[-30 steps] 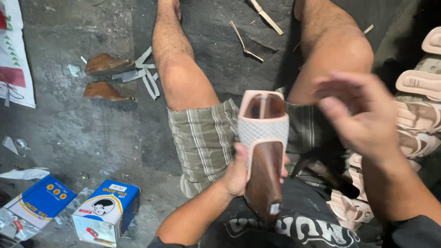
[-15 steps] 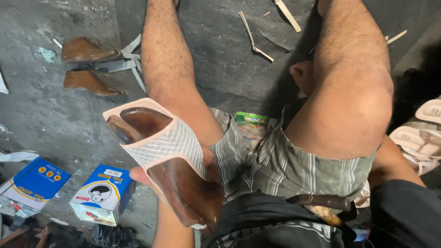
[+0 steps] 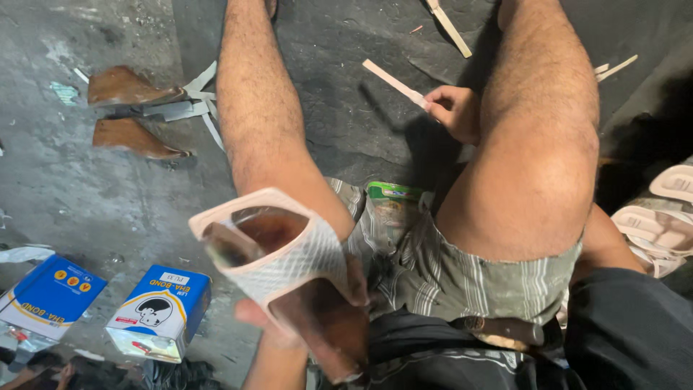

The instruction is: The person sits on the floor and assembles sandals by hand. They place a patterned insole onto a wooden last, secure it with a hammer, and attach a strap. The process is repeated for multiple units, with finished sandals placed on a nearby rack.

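The left hand [image 3: 289,318] grips a pale wedge sandal [image 3: 289,274] with a glossy brown insole and woven strap, fingers wrapped round its middle, held near and left above the lap; the right hand [image 3: 455,112] reaches down between the knees, pinching a thin flat wooden stick [image 3: 393,83] over the dark floor [image 3: 339,115]; two brown wedge heels [image 3: 130,108] lie far left; blue boxes [image 3: 159,310] sit near left; more pale sandals [image 3: 664,217] lie right.

two brown wedge heels [image 3: 133,112] lie on the grey concrete floor [image 3: 65,195], two blue boxes [image 3: 108,307] near them, pale sandals [image 3: 660,220] stacked at the far right edge.
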